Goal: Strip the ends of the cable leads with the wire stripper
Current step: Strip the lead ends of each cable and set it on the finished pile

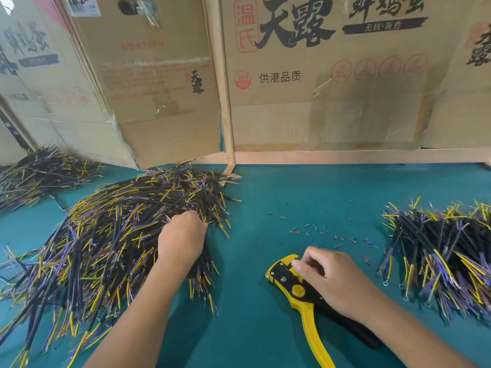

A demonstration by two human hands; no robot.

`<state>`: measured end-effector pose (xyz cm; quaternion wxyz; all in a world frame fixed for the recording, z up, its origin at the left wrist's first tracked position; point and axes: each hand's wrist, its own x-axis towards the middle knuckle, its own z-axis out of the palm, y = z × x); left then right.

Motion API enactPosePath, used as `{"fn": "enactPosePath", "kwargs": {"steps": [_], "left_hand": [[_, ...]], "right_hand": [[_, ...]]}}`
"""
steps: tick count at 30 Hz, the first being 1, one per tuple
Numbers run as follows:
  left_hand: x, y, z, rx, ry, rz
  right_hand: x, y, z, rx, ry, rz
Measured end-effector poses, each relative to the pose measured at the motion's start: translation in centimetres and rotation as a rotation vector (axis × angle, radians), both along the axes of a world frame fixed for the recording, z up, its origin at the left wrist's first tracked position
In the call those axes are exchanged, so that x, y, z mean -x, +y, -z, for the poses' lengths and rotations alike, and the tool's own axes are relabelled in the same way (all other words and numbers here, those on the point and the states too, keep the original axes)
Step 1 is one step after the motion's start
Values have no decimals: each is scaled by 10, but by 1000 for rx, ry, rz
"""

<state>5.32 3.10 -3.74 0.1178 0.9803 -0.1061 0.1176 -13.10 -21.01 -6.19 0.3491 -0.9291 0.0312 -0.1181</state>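
Left hand is digging curled fingers into the cable pile, right hand is gripping the wire stripper; tangled leads are probably snagging, dragging extras out.

Matt teal mat over the bench, smooth and slightly soft-looking. Wire stripper in glossy yellow plastic with matt black plates, small bright metal screws and a brass-coloured pivot disc; cable leads sheathed in smooth black, yellow and purple plastic insulation, some tipped with shiny metal ring terminals, and tiny plastic insulation offcuts scattered nearby. Behind, dull brown corrugated cardboard boxes patched with glossy clear tape, framed by pale bare wooden battens.
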Motion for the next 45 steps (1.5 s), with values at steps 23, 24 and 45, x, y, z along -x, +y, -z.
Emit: {"fn": "enactPosePath", "kwargs": {"steps": [23, 24, 45], "left_hand": [[-1, -4, 8, 162, -172, 120], [-1, -7, 8, 131, -218, 162], [20, -23, -11, 1000, 180, 269]], "right_hand": [[-1, -2, 2, -5, 27, -1], [-2, -2, 2, -2, 26, 2], [-2, 0, -3, -24, 65, 23]]}}
